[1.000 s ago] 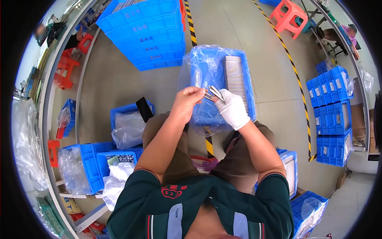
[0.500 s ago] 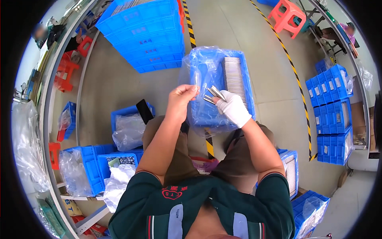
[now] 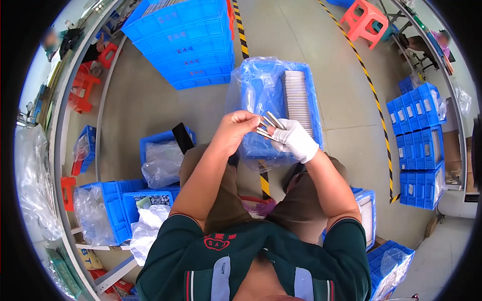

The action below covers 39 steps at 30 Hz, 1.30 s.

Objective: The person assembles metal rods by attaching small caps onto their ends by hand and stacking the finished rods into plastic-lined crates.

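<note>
My right hand (image 3: 296,141), in a white glove with bare fingertips, is closed around several slim silvery metal rods (image 3: 273,120) that fan out toward the left. My bare left hand (image 3: 236,131) meets it from the left, thumb and fingertips pinched at the end of one rod. Both hands are over the near part of a blue crate (image 3: 315,108) lined with clear plastic film (image 3: 258,90). Inside the crate, along its right side, lies a neat row of similar rods (image 3: 296,95).
Tall stacked blue crates (image 3: 188,55) stand at the far left. More blue crates (image 3: 419,145) are stacked on the right. A plastic-covered crate (image 3: 163,155) and a dark phone-like slab (image 3: 182,138) sit left of my knee. Red stools (image 3: 364,22) stand farther off.
My left hand has moved right, from apart to touching the rods in my right hand. The right hand has stayed nearly in place, its rods shifting slightly.
</note>
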### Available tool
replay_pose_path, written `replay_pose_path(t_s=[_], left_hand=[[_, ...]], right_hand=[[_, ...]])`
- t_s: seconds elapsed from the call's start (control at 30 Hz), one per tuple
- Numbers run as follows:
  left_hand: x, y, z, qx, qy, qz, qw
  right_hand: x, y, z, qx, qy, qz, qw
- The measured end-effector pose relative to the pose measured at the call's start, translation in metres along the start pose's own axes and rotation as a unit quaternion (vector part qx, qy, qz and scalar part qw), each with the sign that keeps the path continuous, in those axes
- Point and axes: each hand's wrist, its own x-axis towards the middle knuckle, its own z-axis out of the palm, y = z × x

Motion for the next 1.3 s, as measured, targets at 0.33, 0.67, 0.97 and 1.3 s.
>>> replay_pose_path(t_s=[0.33, 0.67, 0.97, 1.3], left_hand=[[-0.002, 0.008, 0.002, 0.052, 0.029, 0.034, 0.998], [-0.003, 0.003, 0.006, 0.094, 0.011, 0.032, 0.995], [-0.002, 0.011, 0.002, 0.063, 0.063, 0.05, 0.995], [-0.005, 0.01, -0.001, 0.052, -0.016, -0.01, 0.998]], right_hand=[[0.001, 0.004, 0.0, -0.013, -0.033, 0.007, 0.999], [0.007, 0.01, 0.004, -0.102, 0.049, -0.01, 0.994], [0.002, 0.004, 0.002, -0.004, -0.057, 0.031, 0.998], [0.002, 0.007, -0.002, -0.024, -0.101, 0.046, 0.993]])
